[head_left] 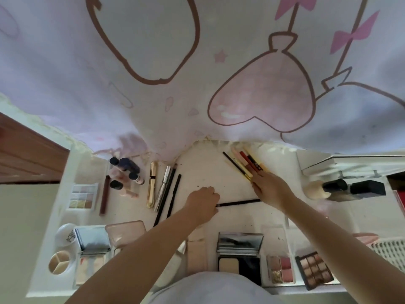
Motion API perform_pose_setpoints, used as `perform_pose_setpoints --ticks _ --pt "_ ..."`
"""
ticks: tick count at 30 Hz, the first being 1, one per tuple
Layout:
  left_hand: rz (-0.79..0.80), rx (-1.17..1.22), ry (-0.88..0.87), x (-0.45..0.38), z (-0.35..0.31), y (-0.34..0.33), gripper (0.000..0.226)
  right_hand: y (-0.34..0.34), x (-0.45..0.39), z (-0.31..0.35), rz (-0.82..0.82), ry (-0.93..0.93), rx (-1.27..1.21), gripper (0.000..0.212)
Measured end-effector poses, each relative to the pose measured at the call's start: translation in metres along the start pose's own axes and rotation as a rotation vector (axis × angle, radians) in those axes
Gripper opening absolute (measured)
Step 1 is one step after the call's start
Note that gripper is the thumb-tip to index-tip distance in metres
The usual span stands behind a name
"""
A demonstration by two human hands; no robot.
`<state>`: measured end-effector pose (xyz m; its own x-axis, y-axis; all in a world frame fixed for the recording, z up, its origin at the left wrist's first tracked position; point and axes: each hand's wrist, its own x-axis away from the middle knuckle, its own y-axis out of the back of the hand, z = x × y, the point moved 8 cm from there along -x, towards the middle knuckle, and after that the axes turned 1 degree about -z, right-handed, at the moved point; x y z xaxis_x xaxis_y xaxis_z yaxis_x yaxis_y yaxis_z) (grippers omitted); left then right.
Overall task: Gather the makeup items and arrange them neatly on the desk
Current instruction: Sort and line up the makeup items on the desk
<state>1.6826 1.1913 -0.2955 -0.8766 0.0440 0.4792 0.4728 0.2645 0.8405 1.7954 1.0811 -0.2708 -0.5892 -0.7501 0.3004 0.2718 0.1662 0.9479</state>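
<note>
My left hand (202, 199) grips one end of a thin dark pencil (240, 203) that lies across the middle of the white desk (197, 172). My right hand (270, 189) lies flat with straight fingers, its fingertips touching a bunch of pencils and lip liners (243, 163) at the back right. The dark pencil's far end runs under that hand. Left of centre, a gold tube (152, 184), a silver mascara (163, 187) and two black pencils (173, 191) lie side by side.
Small bottles (126, 172) and an eyeshadow palette (82, 196) sit at the left. Compacts and palettes (240, 249) line the front edge. A brush and dark bottles (350, 189) lie at the right. A printed cloth (197, 73) hangs behind the desk.
</note>
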Motion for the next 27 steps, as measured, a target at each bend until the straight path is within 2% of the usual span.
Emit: perform_pose_setpoints --ticks 3,5,7,10,15,19,23,25,27 --pt "0.019 -0.037 -0.019 -0.007 -0.009 -0.002 0.028 -0.024 0.021 0.002 0.168 0.075 0.025 0.027" --pt "0.027 -0.066 -0.018 -0.009 -0.011 -0.004 0.022 -0.035 0.029 0.003 0.197 0.051 0.026 0.027" --pt "0.032 -0.065 -0.005 -0.008 -0.010 -0.004 0.021 -0.033 0.031 0.005 0.141 0.042 0.033 0.027" --pt "-0.015 -0.011 0.026 -0.003 0.000 0.003 0.021 -0.015 0.026 0.015 -0.001 0.139 -0.040 0.018" --pt "-0.208 0.110 -0.025 0.022 0.007 0.042 0.033 0.024 0.015 0.034 0.037 0.062 -0.424 0.021" --pt "-0.379 0.223 0.000 0.048 0.022 0.075 0.032 0.056 0.010 0.046 -0.026 -0.081 -0.909 0.017" --pt "-0.416 0.341 -0.043 0.071 0.025 0.084 0.027 0.067 0.012 0.063 -0.004 -0.047 -1.120 0.028" --pt "-0.412 0.426 0.041 0.080 0.046 0.081 0.022 0.074 0.016 0.046 -0.104 -0.091 -1.219 0.031" --pt "-0.402 0.469 0.208 0.094 0.082 0.074 0.020 0.086 0.022 0.003 -0.301 -0.210 -1.348 0.033"
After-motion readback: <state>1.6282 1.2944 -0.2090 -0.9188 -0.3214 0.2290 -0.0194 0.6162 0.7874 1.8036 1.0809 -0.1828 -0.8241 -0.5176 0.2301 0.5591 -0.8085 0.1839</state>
